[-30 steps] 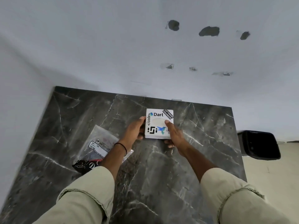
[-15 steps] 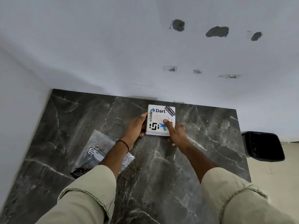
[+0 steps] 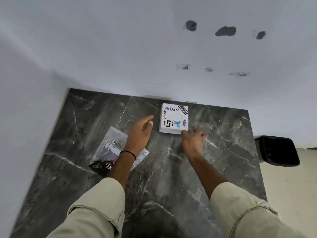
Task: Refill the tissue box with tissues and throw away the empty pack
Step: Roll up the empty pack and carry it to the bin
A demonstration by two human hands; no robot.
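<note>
A white square tissue box [image 3: 173, 118] with stickers on its lid stands near the back edge of the dark marble table [image 3: 171, 169]. My left hand [image 3: 139, 133] hovers just left of the box, fingers relaxed, holding nothing. Below the box's front right corner is my right hand [image 3: 193, 140], its fingers loose and empty; it is blurred. The flattened clear plastic tissue pack [image 3: 113, 148] with a black end lies on the table under my left forearm.
A black waste bin [image 3: 277, 150] stands on the floor off the table's right edge. White walls close in behind and to the left of the table.
Both hands have let go of the tissue box, which now rests farther back on the table. The hands have drawn back toward me and to either side.
</note>
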